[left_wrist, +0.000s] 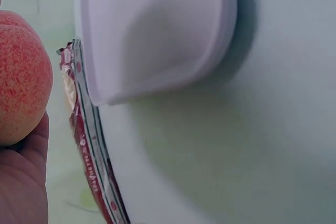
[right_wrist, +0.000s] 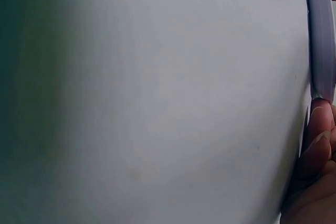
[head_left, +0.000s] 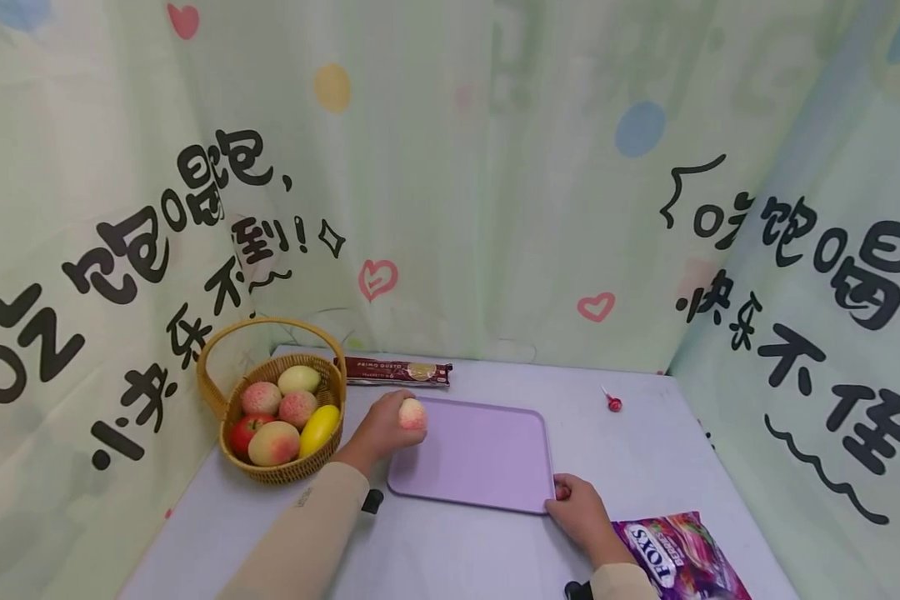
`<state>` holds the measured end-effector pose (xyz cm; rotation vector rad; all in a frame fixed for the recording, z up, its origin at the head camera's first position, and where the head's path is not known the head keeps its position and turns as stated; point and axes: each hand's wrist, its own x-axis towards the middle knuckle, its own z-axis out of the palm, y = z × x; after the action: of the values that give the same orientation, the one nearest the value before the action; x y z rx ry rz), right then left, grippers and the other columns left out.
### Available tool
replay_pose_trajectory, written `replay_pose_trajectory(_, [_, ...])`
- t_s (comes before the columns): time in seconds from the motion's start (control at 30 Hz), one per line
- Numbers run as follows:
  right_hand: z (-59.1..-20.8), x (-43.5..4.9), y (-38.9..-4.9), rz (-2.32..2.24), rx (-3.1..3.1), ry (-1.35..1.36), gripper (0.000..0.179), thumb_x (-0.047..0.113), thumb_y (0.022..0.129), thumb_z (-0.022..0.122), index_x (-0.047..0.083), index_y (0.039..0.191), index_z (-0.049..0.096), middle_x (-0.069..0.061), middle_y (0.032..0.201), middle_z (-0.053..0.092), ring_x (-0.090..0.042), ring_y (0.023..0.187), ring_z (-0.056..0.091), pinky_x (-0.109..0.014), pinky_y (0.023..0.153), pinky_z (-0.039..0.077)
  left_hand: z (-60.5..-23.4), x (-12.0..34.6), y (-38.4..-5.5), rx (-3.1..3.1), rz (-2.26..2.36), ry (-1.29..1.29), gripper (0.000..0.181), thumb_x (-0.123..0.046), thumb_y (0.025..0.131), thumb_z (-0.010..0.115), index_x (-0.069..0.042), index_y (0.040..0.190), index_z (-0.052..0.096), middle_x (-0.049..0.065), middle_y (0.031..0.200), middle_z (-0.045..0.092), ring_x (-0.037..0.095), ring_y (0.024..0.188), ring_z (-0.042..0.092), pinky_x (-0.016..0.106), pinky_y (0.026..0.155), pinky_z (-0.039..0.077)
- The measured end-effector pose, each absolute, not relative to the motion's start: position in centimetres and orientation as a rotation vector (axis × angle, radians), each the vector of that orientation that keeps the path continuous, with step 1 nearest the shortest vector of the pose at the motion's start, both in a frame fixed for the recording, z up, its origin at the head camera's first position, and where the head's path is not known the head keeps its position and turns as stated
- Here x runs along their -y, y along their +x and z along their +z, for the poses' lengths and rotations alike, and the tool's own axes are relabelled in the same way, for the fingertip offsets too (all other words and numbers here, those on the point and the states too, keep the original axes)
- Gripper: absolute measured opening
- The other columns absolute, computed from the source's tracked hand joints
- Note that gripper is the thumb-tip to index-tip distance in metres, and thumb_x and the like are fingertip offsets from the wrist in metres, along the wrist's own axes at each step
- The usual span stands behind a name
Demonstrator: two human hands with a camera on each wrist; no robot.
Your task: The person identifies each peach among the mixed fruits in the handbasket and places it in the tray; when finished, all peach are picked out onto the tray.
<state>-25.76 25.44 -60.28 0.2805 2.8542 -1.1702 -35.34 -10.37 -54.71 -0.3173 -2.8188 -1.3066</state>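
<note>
In the head view my left hand (head_left: 378,429) holds a pink and cream peach (head_left: 412,414) over the left end of a lilac tray (head_left: 480,454). The left wrist view shows this peach (left_wrist: 23,80) large at the left edge, the thumb side of the hand below it and most fingers out of frame. At the tray's near right corner, my right hand (head_left: 579,512) grips the rim. Curled fingers (right_wrist: 317,124) meet the tray edge (right_wrist: 321,40) at the far right of the right wrist view; the rest of that hand is cut off.
A wicker basket (head_left: 270,475) of peaches and other fruit stands left of the tray. Behind the tray lies a long dark-red snack packet (head_left: 397,372). A red lollipop (head_left: 614,404) is at the back right. Beside my right forearm lies a purple FOX'S bag (head_left: 678,554).
</note>
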Motion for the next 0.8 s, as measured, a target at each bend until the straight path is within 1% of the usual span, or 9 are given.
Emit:
replay_pose_trajectory(0.13, [-60.5, -25.5, -25.8, -1.165, -2.852, 0.295, 0.052, 0.008, 0.081, 0.075, -0.01, 0.128, 0.062, -0.005, 0.085, 0.057, -0.02, 0.079, 0.052, -0.033, 0.07, 0.044, -55.2, 9.5, -35.9, 2.851, -1.317, -0.276, 0.074, -0.028, 0.074, 0.088, -0.009, 0.139, 0.058, 0.01, 0.131, 0.061, 0.026, 0.104, 0.057, 0.045, 0.093, 0.055])
replay_pose_trajectory(0.3, [-60.7, -25.5, -26.0, -1.178, -2.854, 0.287, 0.051, 0.008, 0.081, 0.075, -0.009, 0.128, 0.063, -0.004, 0.085, 0.058, -0.019, 0.078, 0.052, -0.031, 0.069, 0.044, -55.5, 8.9, -36.4, 2.9, -1.306, -0.216, 0.073, -0.031, 0.074, 0.088, -0.011, 0.138, 0.059, 0.01, 0.131, 0.059, 0.025, 0.104, 0.057, 0.046, 0.094, 0.054])
replay_pose_trajectory(0.57, [-60.6, -25.7, -25.9, -1.222, -2.844, 0.285, 0.051, 0.007, 0.08, 0.076, -0.009, 0.127, 0.063, -0.004, 0.084, 0.059, -0.018, 0.077, 0.052, -0.03, 0.067, 0.045, -56.2, 7.6, -37.6, 2.96, -1.301, -0.209, 0.071, -0.032, 0.074, 0.086, -0.011, 0.137, 0.06, 0.011, 0.127, 0.061, 0.023, 0.102, 0.057, 0.042, 0.088, 0.052])
replay_pose_trajectory(0.8, [-60.7, -25.7, -25.8, -1.243, -2.856, 0.259, 0.051, 0.006, 0.078, 0.077, -0.009, 0.125, 0.064, -0.004, 0.084, 0.06, -0.017, 0.074, 0.053, -0.03, 0.067, 0.045, -56.9, 6.6, -38.4, 3.007, -1.299, -0.18, 0.07, -0.034, 0.077, 0.085, -0.008, 0.137, 0.059, 0.01, 0.124, 0.063, 0.023, 0.103, 0.057, 0.045, 0.093, 0.052])
